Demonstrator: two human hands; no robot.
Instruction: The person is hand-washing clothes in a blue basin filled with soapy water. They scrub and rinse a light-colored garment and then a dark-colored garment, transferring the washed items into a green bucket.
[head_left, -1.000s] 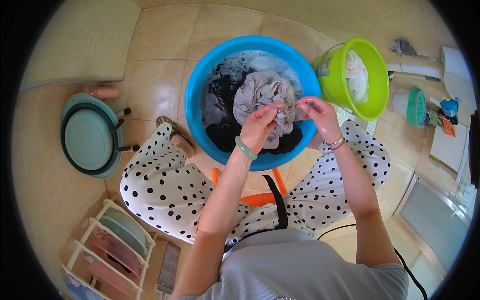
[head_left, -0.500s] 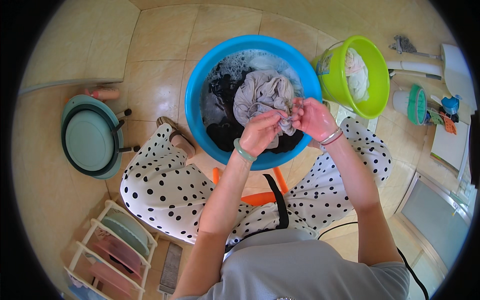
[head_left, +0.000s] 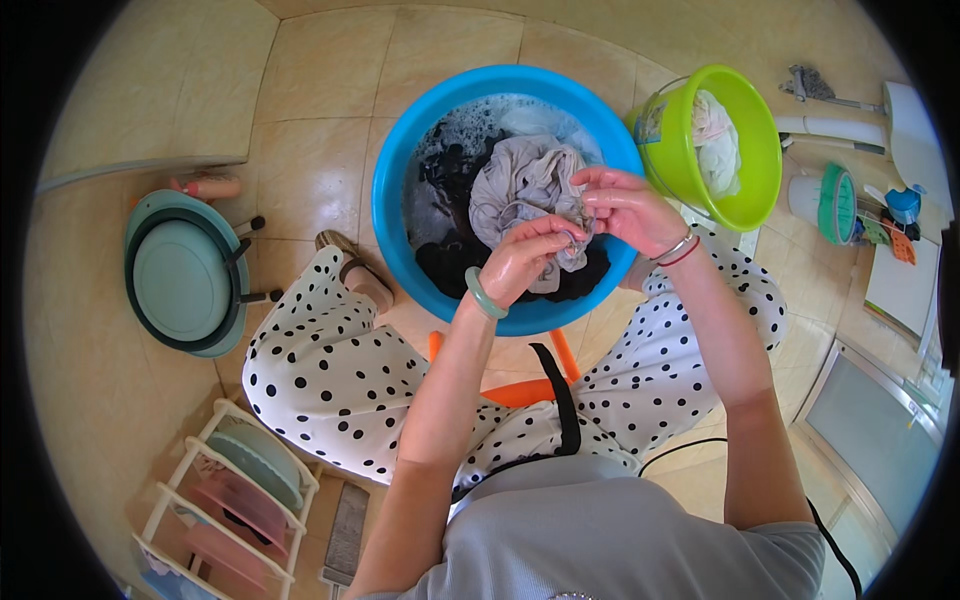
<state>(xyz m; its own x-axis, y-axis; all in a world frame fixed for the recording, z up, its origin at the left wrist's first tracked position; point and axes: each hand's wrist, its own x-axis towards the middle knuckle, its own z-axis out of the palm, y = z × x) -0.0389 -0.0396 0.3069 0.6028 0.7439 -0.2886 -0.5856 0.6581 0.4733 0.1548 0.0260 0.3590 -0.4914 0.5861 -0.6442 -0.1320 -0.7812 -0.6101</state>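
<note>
Right hand (head_left: 638, 212): shifted up, away from the left hand (head_left: 520, 262), since the earlier frame; fingers loosely parted, any touch unclear to me. Left hand: pinched on an edge of the grey cloth (head_left: 512, 185). Grey cloth: bunched in the blue basin (head_left: 386, 190), upper centre of the frame. Best handling, I judge: light pinch, fold spread between both hands, kept over the basin.
</note>
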